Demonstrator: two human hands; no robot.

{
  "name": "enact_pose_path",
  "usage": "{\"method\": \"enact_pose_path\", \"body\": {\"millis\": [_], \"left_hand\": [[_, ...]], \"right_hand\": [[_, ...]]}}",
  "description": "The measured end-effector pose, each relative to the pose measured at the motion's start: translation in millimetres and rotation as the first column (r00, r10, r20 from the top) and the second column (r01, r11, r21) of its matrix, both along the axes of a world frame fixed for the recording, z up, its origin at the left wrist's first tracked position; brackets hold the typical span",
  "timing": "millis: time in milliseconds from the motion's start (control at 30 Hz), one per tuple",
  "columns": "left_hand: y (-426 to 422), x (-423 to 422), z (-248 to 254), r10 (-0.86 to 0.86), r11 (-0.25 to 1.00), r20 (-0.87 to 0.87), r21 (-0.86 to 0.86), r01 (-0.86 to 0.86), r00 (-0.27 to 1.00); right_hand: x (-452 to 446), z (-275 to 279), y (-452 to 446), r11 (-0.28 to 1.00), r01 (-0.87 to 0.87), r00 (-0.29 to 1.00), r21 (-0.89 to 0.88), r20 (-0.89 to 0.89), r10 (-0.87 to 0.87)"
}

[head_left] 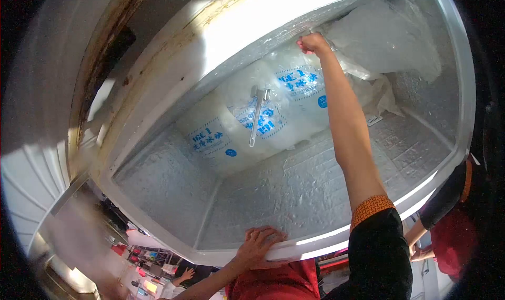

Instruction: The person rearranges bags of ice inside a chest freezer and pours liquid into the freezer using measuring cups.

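My right hand (314, 43) reaches deep into an open chest freezer (252, 216). Its fingers are closed at the top end of an ice bag (297, 84) with blue print; what lies inside the fist is mostly hidden. Beside that bag lie more ice bags (208, 137), whitish and printed the same way. On the middle one rests a clear long-handled tool (256, 118) with a short crosswise head. My left hand (260, 243) lies on the freezer's near rim, fingers spread and holding nothing.
Loose clear plastic (386, 34) fills the freezer's far right corner. At the right edge stands another person (457, 216) in a dark sleeve and red garment. Another hand (187, 273) shows at lower left, near a cluttered area (152, 258).
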State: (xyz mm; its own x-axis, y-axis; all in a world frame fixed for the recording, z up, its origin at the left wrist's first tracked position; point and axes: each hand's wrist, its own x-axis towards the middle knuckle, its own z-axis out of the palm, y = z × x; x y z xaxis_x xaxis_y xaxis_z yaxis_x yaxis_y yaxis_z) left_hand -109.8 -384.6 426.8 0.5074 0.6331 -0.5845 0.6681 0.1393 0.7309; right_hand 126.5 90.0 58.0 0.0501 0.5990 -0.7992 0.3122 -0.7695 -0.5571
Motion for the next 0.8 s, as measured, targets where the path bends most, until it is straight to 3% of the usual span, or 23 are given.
{"method": "enact_pose_path", "body": {"millis": [67,200,400,467,533,667,700,800], "left_hand": [[0.7,0.0,0.6,-0.008,1.0,-0.003,0.004,0.008,1.0],[1.4,-0.7,-0.5,-0.016,1.0,0.011,-0.001,0.016,1.0],[-3.0,2.9,-0.2,0.082,0.994,0.047,0.072,-0.085,0.996],[0.3,3.8,3.6,0.066,0.993,0.046,0.091,-0.07,0.997],[5.1,5.1,5.2,0.041,0.992,0.052,0.115,-0.047,0.998],[8.1,8.3,12.4,0.041,0.979,0.057,0.197,-0.051,0.998],[8.5,9.3,15.2,0.049,0.973,0.035,0.222,-0.056,0.998],[3.5,11.0,19.6,0.091,0.94,0.117,0.319,-0.124,0.989]], "right_hand": [[9.0,-17.2,-0.8,1.0,0.017,0.986,0.003,-0.168,-0.016],[6.8,-18.3,-4.9,0.999,0.032,0.993,0.019,-0.111,-0.029],[24.5,19.5,-22.8,0.991,-0.048,0.959,0.123,-0.27,0.08],[48.7,4.5,-32.8,0.984,-0.026,0.954,0.179,-0.29,0.078],[66.0,27.3,-50.4,0.959,-0.113,0.938,0.261,-0.291,0.19],[89.1,86.9,-87.8,0.956,-0.208,0.95,0.208,-0.191,0.248],[91.1,103.9,-95.5,0.956,-0.206,0.933,0.211,-0.253,0.257],[98.0,166.6,-123.5,0.94,-0.218,0.935,0.261,-0.221,0.278]]}}
